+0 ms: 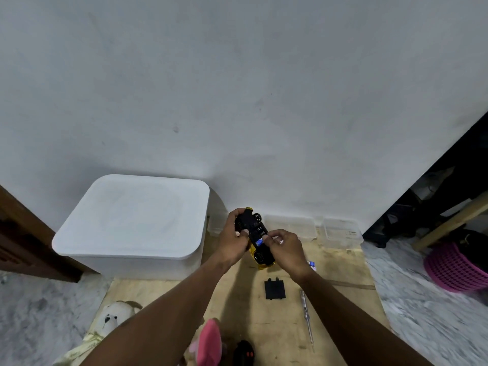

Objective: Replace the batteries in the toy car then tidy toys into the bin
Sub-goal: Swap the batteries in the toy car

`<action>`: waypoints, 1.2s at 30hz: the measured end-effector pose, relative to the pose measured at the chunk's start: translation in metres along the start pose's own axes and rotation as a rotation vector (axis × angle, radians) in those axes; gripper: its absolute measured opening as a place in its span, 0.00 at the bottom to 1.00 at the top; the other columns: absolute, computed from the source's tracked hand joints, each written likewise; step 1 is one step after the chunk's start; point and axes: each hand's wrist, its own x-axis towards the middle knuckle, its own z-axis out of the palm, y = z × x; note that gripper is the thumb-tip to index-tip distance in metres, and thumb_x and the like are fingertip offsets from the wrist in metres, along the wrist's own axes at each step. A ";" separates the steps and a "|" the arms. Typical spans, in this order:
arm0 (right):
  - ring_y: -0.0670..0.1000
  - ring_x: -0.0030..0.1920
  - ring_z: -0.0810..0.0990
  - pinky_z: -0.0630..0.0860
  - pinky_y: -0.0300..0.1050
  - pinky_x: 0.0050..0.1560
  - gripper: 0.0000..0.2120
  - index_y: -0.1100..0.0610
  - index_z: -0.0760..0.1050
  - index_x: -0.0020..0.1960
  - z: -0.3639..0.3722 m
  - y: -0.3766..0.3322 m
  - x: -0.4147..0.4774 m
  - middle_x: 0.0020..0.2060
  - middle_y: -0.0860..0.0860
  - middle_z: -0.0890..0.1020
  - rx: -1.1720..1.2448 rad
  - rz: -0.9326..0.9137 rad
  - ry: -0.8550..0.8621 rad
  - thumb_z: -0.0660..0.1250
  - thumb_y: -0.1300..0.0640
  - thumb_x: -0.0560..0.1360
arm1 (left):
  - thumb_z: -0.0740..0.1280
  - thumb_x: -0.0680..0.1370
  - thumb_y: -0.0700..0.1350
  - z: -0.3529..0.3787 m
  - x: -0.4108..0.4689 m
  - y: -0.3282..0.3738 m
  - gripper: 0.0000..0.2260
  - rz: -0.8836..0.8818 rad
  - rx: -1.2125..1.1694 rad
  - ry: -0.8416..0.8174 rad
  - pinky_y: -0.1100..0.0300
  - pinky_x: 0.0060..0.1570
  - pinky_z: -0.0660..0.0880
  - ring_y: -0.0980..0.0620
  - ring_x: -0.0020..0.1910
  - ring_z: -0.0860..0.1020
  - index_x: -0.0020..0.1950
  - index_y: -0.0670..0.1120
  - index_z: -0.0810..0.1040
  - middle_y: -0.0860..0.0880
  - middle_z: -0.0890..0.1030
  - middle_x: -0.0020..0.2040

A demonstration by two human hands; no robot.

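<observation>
While my left hand point(232, 241) grips the one toy car point(260, 257), belly up, above the board point(343, 307), my right hand's point(286, 247) fingers point(274, 235) pinch one blue battery point(259, 243) in its open bay. One battery cover point(274, 289) and one screwdriver point(307, 317) lie apart, with open board beyond the screwdriver to the right edge. One white bin point(132, 220) sits lidded, contents hidden; two clear tubs point(290, 225) line the wall.
</observation>
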 end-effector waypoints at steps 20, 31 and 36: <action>0.46 0.24 0.67 0.62 0.36 0.21 0.10 0.61 0.74 0.56 -0.028 0.014 0.009 0.33 0.52 0.73 0.868 0.346 -0.064 0.61 0.58 0.78 | 0.63 0.80 0.35 0.003 0.003 -0.065 0.16 -0.338 -0.003 -0.051 0.54 0.41 0.80 0.50 0.47 0.78 0.65 0.48 0.66 0.44 0.76 0.55; 0.51 0.24 0.71 0.69 0.42 0.25 0.18 0.61 0.73 0.37 -0.033 0.046 0.015 0.26 0.54 0.74 0.400 0.308 -0.041 0.70 0.47 0.76 | 0.66 0.79 0.39 0.012 0.000 -0.114 0.19 -0.398 0.155 0.066 0.48 0.62 0.77 0.44 0.58 0.80 0.68 0.53 0.76 0.44 0.82 0.60; 0.49 0.23 0.72 0.69 0.41 0.24 0.20 0.62 0.74 0.36 -0.037 0.044 0.011 0.27 0.54 0.76 0.287 0.281 -0.012 0.70 0.47 0.76 | 0.64 0.78 0.34 0.008 0.002 -0.095 0.26 -0.389 0.212 0.001 0.57 0.52 0.76 0.49 0.51 0.78 0.75 0.50 0.67 0.44 0.80 0.61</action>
